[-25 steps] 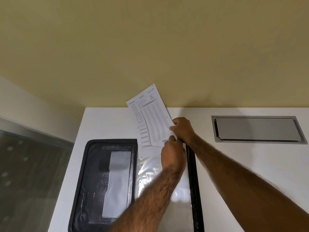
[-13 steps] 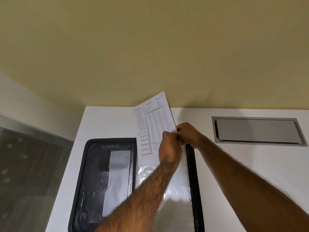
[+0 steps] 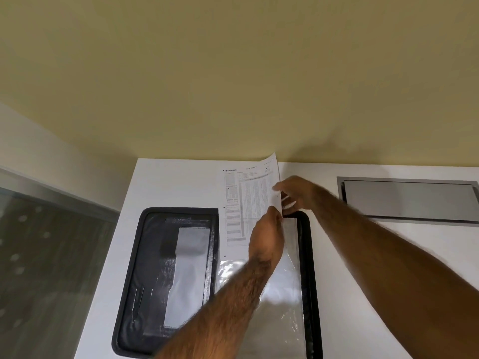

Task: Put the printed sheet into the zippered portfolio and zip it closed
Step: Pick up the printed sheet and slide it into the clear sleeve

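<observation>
We see a white printed paper sheet (image 3: 248, 200) with grey tables, a black-edged zippered portfolio (image 3: 145, 255), a white tabletop (image 3: 168, 182).

We are looking at a white desk (image 3: 171, 185) running up against a yellowish wall (image 3: 233, 73). At the far right, a grey metal flap (image 3: 409, 199) is lying flush in the desktop. To the left, a glass panel (image 3: 46, 268) is showing dim, blurred spots.

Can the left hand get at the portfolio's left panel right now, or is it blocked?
Probably yes. The left hand is pinching the printed sheet, so it must let go first; the left panel lies open with nothing covering it.
</observation>
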The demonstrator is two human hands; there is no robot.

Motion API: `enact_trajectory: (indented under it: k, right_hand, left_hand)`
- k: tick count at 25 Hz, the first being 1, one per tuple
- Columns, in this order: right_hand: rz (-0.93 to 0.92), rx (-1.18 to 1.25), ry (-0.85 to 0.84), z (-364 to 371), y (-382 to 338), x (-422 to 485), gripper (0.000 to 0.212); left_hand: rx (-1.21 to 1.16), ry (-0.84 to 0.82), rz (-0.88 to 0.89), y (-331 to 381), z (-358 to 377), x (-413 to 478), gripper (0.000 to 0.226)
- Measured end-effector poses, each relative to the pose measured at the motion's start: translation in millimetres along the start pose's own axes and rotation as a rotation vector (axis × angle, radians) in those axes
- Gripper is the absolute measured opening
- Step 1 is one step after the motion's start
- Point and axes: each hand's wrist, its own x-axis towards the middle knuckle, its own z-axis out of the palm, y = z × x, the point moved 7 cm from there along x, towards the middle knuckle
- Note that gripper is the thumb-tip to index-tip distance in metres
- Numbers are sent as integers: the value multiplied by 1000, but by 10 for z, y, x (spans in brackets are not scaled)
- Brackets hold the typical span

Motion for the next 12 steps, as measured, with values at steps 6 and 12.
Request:
enact_trajectory:
  k: [6,12]
  right_hand:
    - [-302,-460,278,-85,-374,-38,22]
    - [-206,-325,28,-85,82,-185,12]
  left_hand:
    - [110,33,98,52,55,82,8]
    - [-133,-88,-134,-77,169,335,17]
